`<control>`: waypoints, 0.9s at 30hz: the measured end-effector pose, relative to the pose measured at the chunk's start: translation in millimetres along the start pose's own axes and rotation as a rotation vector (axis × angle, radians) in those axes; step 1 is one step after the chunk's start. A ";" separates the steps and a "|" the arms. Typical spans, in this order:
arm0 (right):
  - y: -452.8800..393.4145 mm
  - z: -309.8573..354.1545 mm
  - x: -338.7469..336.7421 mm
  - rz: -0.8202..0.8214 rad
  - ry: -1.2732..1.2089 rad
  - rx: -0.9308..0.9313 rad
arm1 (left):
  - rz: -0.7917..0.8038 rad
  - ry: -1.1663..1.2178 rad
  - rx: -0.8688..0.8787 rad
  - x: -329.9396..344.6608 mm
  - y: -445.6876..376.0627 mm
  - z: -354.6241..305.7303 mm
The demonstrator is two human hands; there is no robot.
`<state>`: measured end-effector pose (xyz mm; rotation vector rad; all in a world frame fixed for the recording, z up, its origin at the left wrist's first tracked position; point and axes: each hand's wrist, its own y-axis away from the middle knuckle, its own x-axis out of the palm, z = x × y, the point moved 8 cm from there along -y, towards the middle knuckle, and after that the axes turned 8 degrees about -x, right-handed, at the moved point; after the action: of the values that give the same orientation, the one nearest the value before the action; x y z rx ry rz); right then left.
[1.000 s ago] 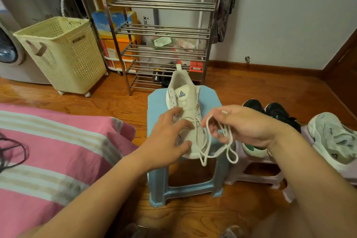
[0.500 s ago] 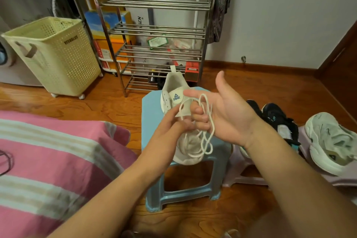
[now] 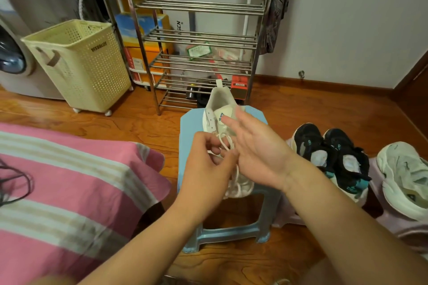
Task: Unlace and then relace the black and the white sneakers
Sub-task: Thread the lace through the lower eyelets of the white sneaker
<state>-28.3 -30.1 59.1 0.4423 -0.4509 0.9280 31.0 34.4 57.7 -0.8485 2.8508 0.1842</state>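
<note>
Gripping lace [image 3: 225, 143], seemingly: hands [image 3: 234, 159].

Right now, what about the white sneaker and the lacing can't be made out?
- Head view: the white sneaker eyelets and midfoot are hidden behind both hands.
- The lace ends are hidden under the left hand.
- The right hand is motion-blurred; whether it touches the lace is unclear.

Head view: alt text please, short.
A left hand pinches the white shoelace of a white sneaker on a blue plastic stool, the right hand open beside it. Two black sneakers wait to the right.
</note>
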 end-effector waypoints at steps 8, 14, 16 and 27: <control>4.2 4.0 -17.3 -0.104 0.111 -0.032 | 0.062 0.512 -0.344 -9.1 1.6 9.8; 20.1 19.1 -10.6 -0.012 0.151 -0.058 | -0.190 0.236 -0.277 -45.4 0.4 26.8; 25.0 18.3 -9.0 0.011 0.147 -0.035 | -0.221 0.040 -0.087 -51.7 0.6 10.4; 16.2 5.8 -7.5 -0.122 -0.066 -0.104 | -0.040 -0.299 0.165 -12.9 18.7 -0.9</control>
<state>-46.8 -29.6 62.4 0.4025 -0.5242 0.7704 31.2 56.6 62.4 -0.7709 2.5288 0.0633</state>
